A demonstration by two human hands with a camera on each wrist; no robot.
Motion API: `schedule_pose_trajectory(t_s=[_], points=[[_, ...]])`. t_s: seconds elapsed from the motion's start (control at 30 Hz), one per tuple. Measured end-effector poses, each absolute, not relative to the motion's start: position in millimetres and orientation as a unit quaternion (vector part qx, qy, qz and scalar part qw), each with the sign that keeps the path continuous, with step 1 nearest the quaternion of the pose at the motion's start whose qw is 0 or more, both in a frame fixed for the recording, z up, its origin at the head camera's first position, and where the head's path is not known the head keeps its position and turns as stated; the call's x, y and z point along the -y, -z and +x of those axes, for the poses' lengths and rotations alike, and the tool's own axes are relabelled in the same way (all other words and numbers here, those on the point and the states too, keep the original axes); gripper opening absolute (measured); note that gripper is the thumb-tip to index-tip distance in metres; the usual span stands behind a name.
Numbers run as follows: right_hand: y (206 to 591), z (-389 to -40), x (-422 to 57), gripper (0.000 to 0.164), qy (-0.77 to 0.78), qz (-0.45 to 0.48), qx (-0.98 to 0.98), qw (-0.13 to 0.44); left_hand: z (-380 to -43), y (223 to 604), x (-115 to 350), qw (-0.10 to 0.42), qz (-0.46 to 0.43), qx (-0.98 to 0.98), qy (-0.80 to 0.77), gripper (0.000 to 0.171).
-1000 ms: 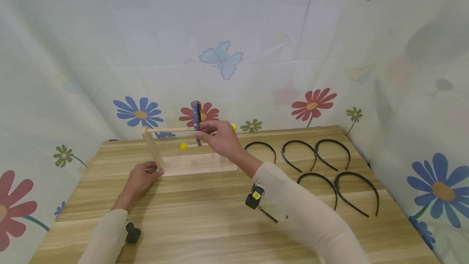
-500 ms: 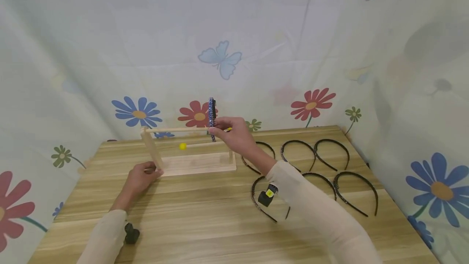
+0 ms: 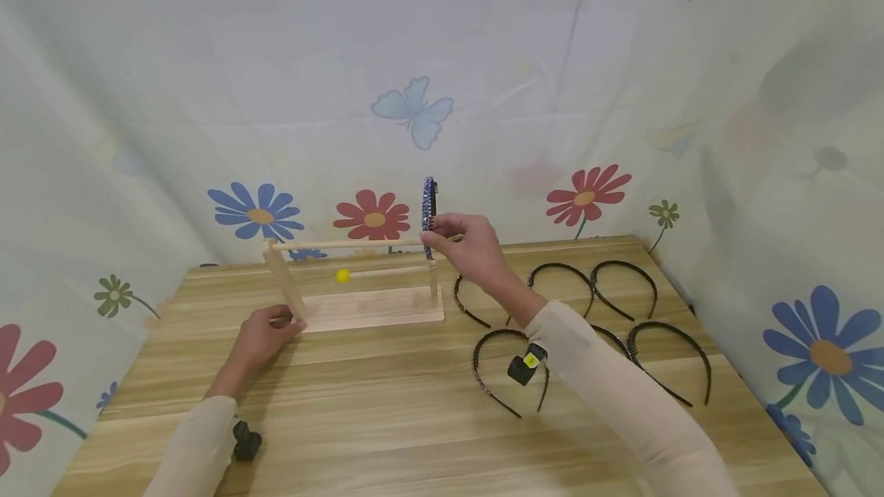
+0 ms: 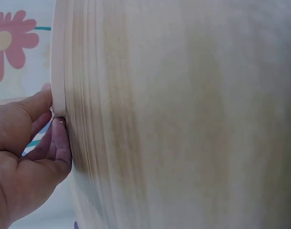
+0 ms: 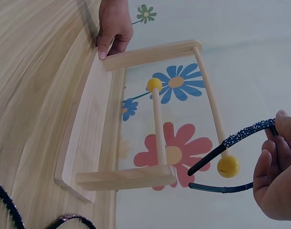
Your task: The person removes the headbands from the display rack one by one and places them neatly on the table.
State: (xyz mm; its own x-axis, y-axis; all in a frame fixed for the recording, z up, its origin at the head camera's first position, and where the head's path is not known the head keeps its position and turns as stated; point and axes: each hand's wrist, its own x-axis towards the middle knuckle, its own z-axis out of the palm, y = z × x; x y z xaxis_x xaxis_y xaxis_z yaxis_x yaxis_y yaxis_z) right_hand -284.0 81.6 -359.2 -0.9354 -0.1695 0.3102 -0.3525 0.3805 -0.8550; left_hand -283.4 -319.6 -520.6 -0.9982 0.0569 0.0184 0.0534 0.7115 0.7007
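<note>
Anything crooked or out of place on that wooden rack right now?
Yes: the wooden rack's left post leans, unlike the upright right post. The left hand holds its base; the right hand pinches a beaded headband at the top rod's end.

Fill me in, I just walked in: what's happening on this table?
A person's right hand pinches a sparkly blue headband at the yellow-tipped end of a wooden rack's top rod. The left hand holds the rack's left post. Six black headbands lie on the table to the right.
</note>
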Motion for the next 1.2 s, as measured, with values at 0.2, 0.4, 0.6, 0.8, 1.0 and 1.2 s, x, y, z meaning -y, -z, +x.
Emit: schedule_pose_trajectory(t_s=[0.2,0.4,0.6,0.8,1.0,1.2], points=[[360.8,-282.1,-89.9,0.032,-0.534,0.144,0.829,0.085,-282.4,519.8,319.6,-0.002,0.034,-0.926,-0.375,0.052],[359.4,-277.9,-95.3,0.033,-0.53,0.149,0.83,0.092,-282.0,520.2,319.4,0.003,0.033,-0.926,-0.376,0.053],[360.3,-272.5,-99.9,0.034,-0.54,0.153,0.822,0.093,-281.7,520.0,318.6,0.003,0.029,-0.927,-0.374,0.052],[361.7,-263.8,-102.2,0.033,-0.553,0.154,0.815,0.083,-280.4,517.2,317.4,0.002,0.029,-0.926,-0.375,0.051],[366.8,-254.0,-101.6,0.031,-0.56,0.161,0.809,0.075,-280.2,515.7,316.7,0.005,0.028,-0.927,-0.374,0.051],[376.4,-249.9,-98.0,0.026,-0.576,0.15,0.8,0.073,-278.7,512.4,314.8,0.009,0.024,-0.927,-0.374,0.051]])
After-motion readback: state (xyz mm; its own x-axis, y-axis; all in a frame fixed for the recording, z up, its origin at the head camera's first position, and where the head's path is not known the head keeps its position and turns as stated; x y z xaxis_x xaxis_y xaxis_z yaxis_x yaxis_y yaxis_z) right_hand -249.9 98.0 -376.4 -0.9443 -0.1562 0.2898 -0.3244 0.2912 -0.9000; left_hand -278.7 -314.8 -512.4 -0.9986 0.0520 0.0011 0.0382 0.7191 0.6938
